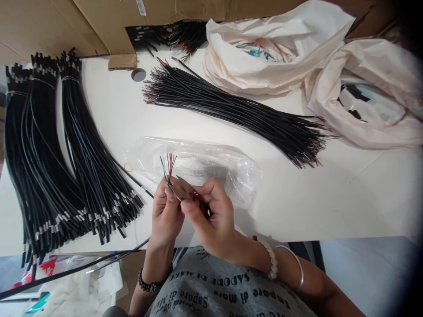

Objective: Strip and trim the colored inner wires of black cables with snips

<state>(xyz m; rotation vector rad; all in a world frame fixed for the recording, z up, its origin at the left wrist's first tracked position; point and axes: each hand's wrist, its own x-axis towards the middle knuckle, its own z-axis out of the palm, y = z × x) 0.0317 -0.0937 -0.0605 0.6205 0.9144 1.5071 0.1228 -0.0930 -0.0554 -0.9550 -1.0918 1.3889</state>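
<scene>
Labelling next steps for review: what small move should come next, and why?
Perhaps the right hand should align the scissors before closing them: blades stand apart, one tip near the base of the coloured wires held in the left hand; what lies between is unclear.

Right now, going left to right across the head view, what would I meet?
Tied black cable bundles → left hand → right hand → beaded bracelet → plain white bangle → far-right pale bag.
</scene>
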